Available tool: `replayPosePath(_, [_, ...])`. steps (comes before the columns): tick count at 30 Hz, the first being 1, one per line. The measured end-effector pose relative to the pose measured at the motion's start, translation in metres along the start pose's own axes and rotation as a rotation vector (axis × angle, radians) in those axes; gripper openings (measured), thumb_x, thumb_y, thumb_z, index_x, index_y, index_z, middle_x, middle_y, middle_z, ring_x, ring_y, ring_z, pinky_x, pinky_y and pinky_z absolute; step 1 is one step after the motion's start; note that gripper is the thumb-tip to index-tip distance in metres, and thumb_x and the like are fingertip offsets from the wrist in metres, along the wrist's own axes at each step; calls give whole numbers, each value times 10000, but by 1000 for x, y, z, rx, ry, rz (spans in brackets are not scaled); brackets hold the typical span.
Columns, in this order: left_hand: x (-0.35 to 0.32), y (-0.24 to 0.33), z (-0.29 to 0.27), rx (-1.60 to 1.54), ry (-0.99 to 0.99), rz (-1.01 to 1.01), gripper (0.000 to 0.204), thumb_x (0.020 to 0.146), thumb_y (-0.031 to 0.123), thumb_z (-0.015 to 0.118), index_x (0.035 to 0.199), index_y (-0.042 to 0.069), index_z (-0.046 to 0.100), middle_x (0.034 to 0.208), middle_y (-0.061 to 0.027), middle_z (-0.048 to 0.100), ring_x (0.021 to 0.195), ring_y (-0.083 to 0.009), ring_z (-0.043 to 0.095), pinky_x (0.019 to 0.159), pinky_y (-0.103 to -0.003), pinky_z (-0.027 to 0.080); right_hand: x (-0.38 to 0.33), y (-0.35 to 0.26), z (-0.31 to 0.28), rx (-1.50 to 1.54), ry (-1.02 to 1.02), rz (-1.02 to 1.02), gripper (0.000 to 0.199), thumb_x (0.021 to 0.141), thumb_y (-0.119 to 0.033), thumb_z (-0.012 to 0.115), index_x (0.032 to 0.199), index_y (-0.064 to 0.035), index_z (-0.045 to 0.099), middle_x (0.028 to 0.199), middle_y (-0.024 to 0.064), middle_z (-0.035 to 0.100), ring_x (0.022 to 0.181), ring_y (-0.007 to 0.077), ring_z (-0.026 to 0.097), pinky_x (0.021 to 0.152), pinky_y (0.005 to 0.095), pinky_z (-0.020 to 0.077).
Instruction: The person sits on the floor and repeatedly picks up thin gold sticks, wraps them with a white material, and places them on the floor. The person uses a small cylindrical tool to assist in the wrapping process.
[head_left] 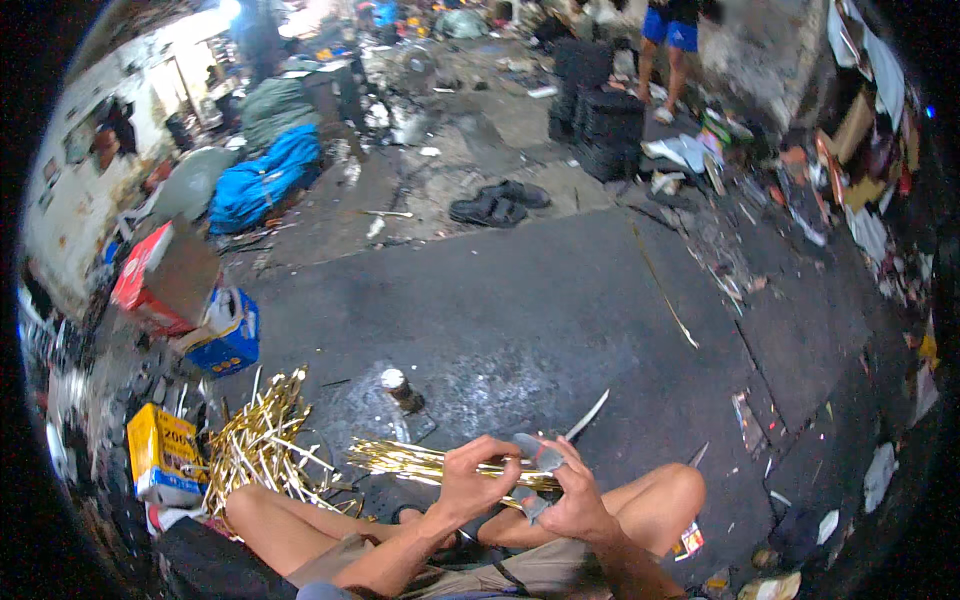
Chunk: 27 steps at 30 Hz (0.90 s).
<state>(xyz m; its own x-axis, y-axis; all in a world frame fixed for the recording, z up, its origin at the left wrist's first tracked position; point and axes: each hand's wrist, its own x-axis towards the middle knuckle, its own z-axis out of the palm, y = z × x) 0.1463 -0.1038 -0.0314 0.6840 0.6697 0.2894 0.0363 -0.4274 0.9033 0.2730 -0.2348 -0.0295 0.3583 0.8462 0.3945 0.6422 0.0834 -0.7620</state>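
In front of my lap, a bundle of thin gold strips (400,459) runs crosswise through both hands. My left hand (465,487) is closed around its middle, with fingers and thumb curled toward the right. At the bundle's right end, my right hand (578,497) pinches a thin grey flexible piece (545,458) against the strips. More of the grey material (533,507) shows below that hand's thumb. Beyond the hands stands a small dark jar with a white top (402,390). Left of my knee lies a loose heap of gold and white strips (265,440).
A yellow box (163,452), a blue box (227,335) and a red box (165,280) stand at the left. A pointed pale strip (588,415) lies beyond my right hand. Black sandals (500,203) rest farther off. A person in blue shorts (668,32) stands near black stacks (607,130).
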Motion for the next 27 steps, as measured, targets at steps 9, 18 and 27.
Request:
replayPosePath(9, [-51,16,-50,-608,497,-483,158,824,-28,731,979,-47,712,821,-40,706,715,-59,635,662,-197,500,25,-53,50,67,-76,-80,285,705,-118,825,955,-20,730,853,97,691,696,246,684,600,354,536])
replayPosePath(18, [-71,17,-48,-1144,482,-513,166,897,20,705,1050,-44,706,931,-79,715,785,-113,666,716,-251,559,29,-82,59,-22,78,-226,224,633,-101,834,768,-21,675,690,93,611,577,234,595,523,344,465])
replayPosePath(27, [-55,24,-82,-1090,631,-526,37,891,23,688,913,22,659,840,-24,636,748,-123,567,731,-270,457,26,-89,59,-49,-33,-425,229,637,-202,815,729,-62,659,788,101,650,596,252,594,479,369,447])
